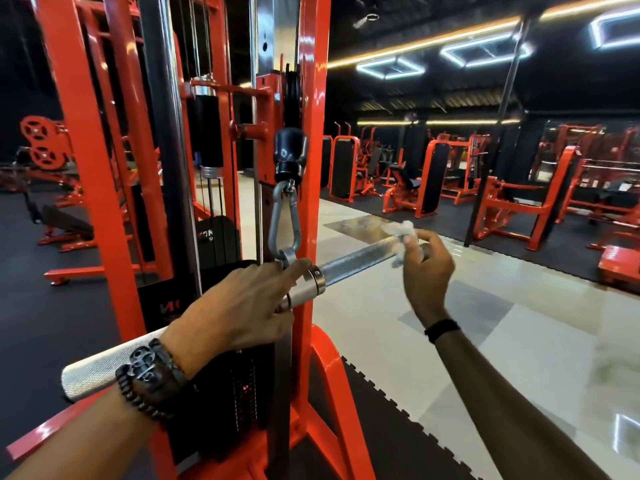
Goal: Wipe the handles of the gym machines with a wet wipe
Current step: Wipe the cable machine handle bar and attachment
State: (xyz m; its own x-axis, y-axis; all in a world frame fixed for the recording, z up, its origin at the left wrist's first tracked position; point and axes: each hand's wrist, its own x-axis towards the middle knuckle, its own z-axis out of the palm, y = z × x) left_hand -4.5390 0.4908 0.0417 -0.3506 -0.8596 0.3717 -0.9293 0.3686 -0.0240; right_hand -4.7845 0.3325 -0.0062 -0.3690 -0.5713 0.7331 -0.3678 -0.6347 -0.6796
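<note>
Head camera: a person is steadying a knurled steel bar (353, 263) hanging from a carabiner (284, 225) on an orange cable machine (313, 140). The left hand (239, 308) is resting over the bar's smooth centre collar, fingers extended along it rather than wrapped. The right hand (427, 268) is pinching a crumpled white wet wipe (403, 237) against the bar's far end, fingers curling round it. The bar's long axis is running from lower left, near the viewer, up and away to the right, roughly level, crossing in front of the upright post.

The bar is looking heavy and rigid, and, hanging from one point, is probably apt to swing or spin, so a hold at the centre collar seems sensible. The wipe is looking soft and limp, best wrapped round the knurling and slid lengthwise.
</note>
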